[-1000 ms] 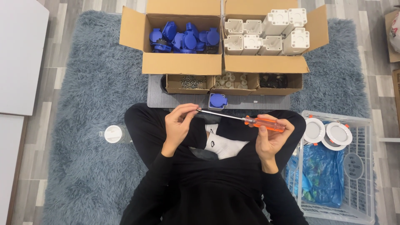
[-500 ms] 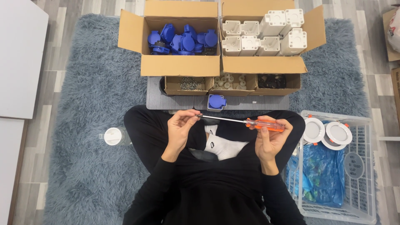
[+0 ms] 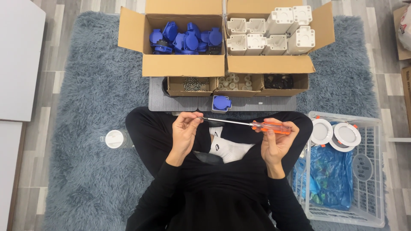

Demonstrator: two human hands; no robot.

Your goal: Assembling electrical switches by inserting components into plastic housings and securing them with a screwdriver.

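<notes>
Right hand [image 3: 276, 143] grips the orange-handled metal-shaft screwdriver [image 3: 257, 125] across the lap, left hand [image 3: 185, 128] pinches its tip w/ fingertips, blue round plastic cap [image 3: 221, 103] just ahead.

A shaggy grey-blue rug [image 3: 85, 179] is covering the striped wood floor [image 3: 64, 13] — the person is sitting cross-legged at its centre. At twelve o'clock a dark grey mat [image 3: 171, 103] is lying on the rug, bearing cardboard boxes [image 3: 184, 66] and one blue part [image 3: 221, 103]. At nine o'clock a white-capped bottle [image 3: 115, 139] is lying on the pile. At four o'clock a white wire basket [image 3: 368, 205] is resting — partly on the rug's edge. White panels [image 3: 17, 60] are lying on the floor at ten o'clock.
</notes>
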